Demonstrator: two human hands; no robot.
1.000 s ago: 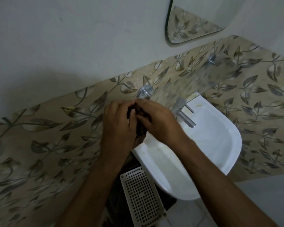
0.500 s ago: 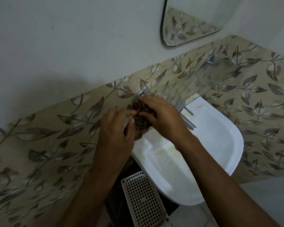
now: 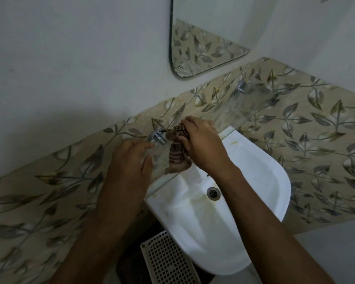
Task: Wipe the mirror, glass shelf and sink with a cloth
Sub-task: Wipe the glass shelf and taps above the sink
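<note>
Above the sink (image 3: 254,201), the right hand (image 3: 205,146) grips a bunched brown cloth (image 3: 177,152) (striped) on the glass shelf (image 3: 244,103); the left hand (image 3: 129,167) rests beside it, fingers relaxed.

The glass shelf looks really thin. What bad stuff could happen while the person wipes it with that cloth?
1. The glass shelf appears to rest only on small metal brackets. Hard pressing from the right hand might crack or loosen it.
2. Its bare front edge lies close to the left hand, so a slip could cut fingers.
3. The cloth hangs bunched over the sink; a loose end might snag on the bracket.
</note>
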